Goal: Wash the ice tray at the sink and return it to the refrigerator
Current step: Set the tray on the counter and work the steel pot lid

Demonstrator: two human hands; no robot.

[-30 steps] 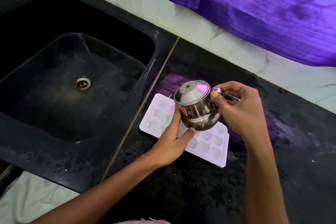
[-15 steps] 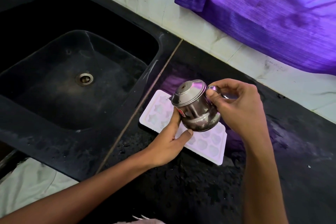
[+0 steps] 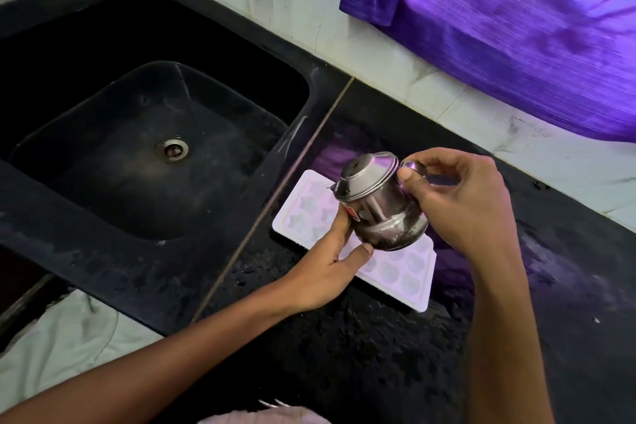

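White ice tray (image 3: pixel 389 268) lies flat on the black bench (image 3: pixel 378 354), just right of the sink (image 3: pixel 148 148). I see a steel pot (image 3: pixel 375 206), lid on, tilted above it. Right hand (image 3: pixel 461 203) pinches its handle; left hand (image 3: pixel 327 262) cups its belly w/ curled fingers. Risk: pot tips too far, water overshoots the tray & floods the bench, or the lid slips off.

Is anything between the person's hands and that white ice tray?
Yes. Both hands hold a steel pot tilted above the ice tray: the right hand grips its handle, the left hand cups its base, hiding the tray's middle.
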